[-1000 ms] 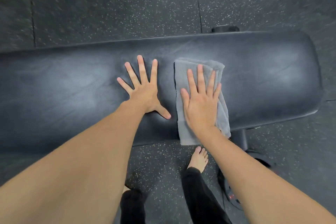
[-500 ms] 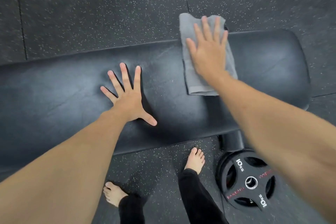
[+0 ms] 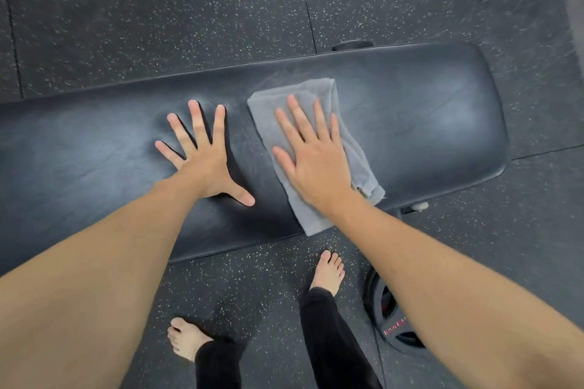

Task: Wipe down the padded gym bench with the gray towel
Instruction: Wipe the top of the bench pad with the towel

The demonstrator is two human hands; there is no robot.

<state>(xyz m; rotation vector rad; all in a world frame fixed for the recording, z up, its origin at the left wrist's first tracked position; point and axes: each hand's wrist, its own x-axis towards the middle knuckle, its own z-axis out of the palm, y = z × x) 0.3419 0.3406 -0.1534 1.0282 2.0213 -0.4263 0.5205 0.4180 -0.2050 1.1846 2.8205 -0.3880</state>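
Left hand (image 3: pixel 205 161) flat, palm down, fingers splayed toward 12 o'clock, thumb out at 4; right hand (image 3: pixel 311 158) flat at its 3 o'clock, fingers together toward 11, both arms extended, bare.

- The right hand (image 3: pixel 311 164) presses flat, fingers extended, on the folded gray towel (image 3: pixel 316 151), which lies across the black padded bench (image 3: pixel 426 123).
- The left hand (image 3: pixel 202 155) rests splayed, palm down, on the bench pad just beside the towel.
- Two bare feet (image 3: pixel 328 271) stand on the speckled floor (image 3: pixel 158 9).
- A weight plate (image 3: pixel 392 322) lies beside the right foot, partly hidden by the forearm.
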